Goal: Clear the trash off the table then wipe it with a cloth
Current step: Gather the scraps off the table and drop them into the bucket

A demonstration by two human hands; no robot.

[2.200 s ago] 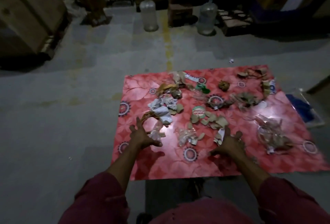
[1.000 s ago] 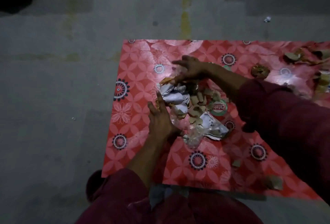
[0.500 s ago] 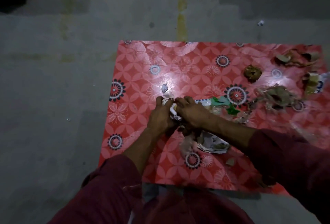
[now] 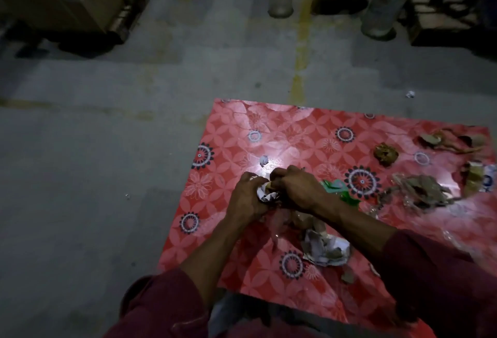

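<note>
Head view shows both hands meeting over the middle of the table (image 4: pixel 269 127), which carries a glossy red flowered cover. The left hand (image 4: pixel 246 200) and the right hand (image 4: pixel 298 189) are pressed together, fingers curled around a wad of crumpled white paper (image 4: pixel 265 195) held between them, just above the cover.

More trash lies around that wad: a green wrapper (image 4: pixel 338 192) just to its right, a flattened pile of paper and card scraps (image 4: pixel 322 250) nearer the person, a small white scrap (image 4: pixel 264 160) just beyond it, a brown lump (image 4: pixel 386 154) and a heap of dry brownish scraps (image 4: pixel 422 193) well off to the right.

All of it looks light, soft and compressible, so it should bunch readily when squeezed from both sides. The loose bits are likely to slip out of a cupped grip or slide on the slick cover; scooping from the outer edges inward seems the safer hold. No cloth is in view.
</note>
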